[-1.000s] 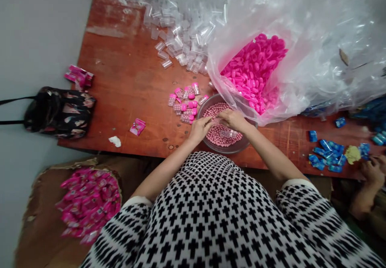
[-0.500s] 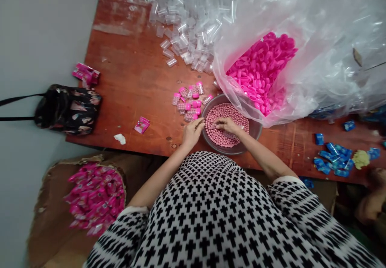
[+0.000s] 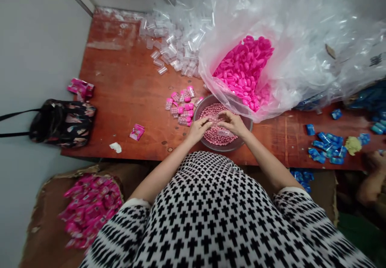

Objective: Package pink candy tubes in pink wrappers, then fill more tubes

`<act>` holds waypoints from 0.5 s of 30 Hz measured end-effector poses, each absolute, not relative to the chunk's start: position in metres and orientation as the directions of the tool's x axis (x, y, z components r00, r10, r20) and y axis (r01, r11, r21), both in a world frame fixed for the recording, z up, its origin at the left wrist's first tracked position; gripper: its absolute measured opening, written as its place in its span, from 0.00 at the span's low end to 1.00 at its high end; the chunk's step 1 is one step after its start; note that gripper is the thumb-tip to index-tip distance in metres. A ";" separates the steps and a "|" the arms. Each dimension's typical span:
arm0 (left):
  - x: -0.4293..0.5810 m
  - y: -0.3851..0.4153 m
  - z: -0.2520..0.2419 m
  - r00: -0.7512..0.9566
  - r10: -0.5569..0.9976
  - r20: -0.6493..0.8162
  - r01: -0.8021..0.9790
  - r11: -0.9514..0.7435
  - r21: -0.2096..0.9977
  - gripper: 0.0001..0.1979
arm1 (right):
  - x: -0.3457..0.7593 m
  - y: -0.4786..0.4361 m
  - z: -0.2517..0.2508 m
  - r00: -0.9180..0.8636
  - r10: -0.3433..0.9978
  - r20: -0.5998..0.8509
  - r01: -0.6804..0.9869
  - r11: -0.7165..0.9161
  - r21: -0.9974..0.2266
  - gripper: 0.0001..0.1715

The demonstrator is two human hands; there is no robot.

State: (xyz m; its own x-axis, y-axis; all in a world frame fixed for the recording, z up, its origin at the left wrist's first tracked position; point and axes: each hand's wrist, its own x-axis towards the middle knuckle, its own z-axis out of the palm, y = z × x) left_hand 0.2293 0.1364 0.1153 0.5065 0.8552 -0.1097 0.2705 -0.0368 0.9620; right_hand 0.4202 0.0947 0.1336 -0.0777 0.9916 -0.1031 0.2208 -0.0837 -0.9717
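A grey bowl (image 3: 248,125) full of small pink balls (image 3: 215,138) stands at the table's front edge. Over it, my left hand (image 3: 199,129) has thumb and fingers pinched together at what looks like a small clear plastic bottle (image 3: 214,120), partly hidden by fingertips. Close by on the right, my right hand (image 3: 233,124) curls its fingers in toward the same spot; what it pinches is too small to tell. Another clear bottle (image 3: 224,132) lies on the balls beneath it. Left of the bowl rests a cluster of filled bottles with pink caps (image 3: 183,109).
Behind the bowl, an opened plastic bag (image 3: 208,60) holds pink caps (image 3: 241,75). Empty clear bottles (image 3: 177,50) are heaped at the back. Blue packets (image 3: 330,145) lie right, near another person's arm (image 3: 372,179). A bag (image 3: 64,121) sits left; a sack (image 3: 45,207) holds pink packets (image 3: 93,205).
My right hand has lifted from the balls, and my left hand has moved from the bowl's left rim to over it, so the fingertips meet. The view has shifted slightly.
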 end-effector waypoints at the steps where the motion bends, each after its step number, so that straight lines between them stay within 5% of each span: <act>1: 0.229 0.139 0.118 0.531 0.843 -0.084 0.283 -0.084 0.955 0.16 | 0.424 0.094 0.140 -0.074 0.996 -0.056 0.279 -0.034 -0.960 0.22; 4: 0.230 0.144 0.121 0.591 0.806 -0.037 0.264 -0.151 0.953 0.16 | 0.433 0.092 0.149 -0.129 0.991 0.028 0.367 0.074 -0.927 0.19; 6: 0.232 0.144 0.117 0.580 0.811 -0.076 0.174 -0.033 0.984 0.18 | 0.436 0.091 0.143 -0.117 0.993 0.023 0.350 0.063 -0.935 0.18; 10: 0.235 0.138 0.105 0.545 0.794 -0.269 -0.031 0.340 0.940 0.25 | 0.433 0.095 0.112 -0.003 0.989 -0.150 0.585 -0.120 -0.802 0.15; 13: 0.234 0.134 0.104 0.522 0.792 -0.316 -0.082 0.415 0.906 0.26 | 0.415 0.102 0.085 -0.062 0.960 -0.273 0.774 -0.127 -0.620 0.09; 15: 0.232 0.133 0.106 0.501 0.806 -0.314 -0.096 0.413 0.906 0.26 | 0.398 0.107 0.073 -0.101 0.949 -0.298 0.787 -0.107 -0.608 0.07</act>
State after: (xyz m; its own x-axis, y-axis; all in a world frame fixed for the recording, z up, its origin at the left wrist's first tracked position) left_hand 0.2316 0.1328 0.1059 0.5008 0.8065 -0.3144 -0.0959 0.4126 0.9058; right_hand 0.3979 0.1071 0.0726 -0.1014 0.9492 -0.2979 0.7866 -0.1068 -0.6082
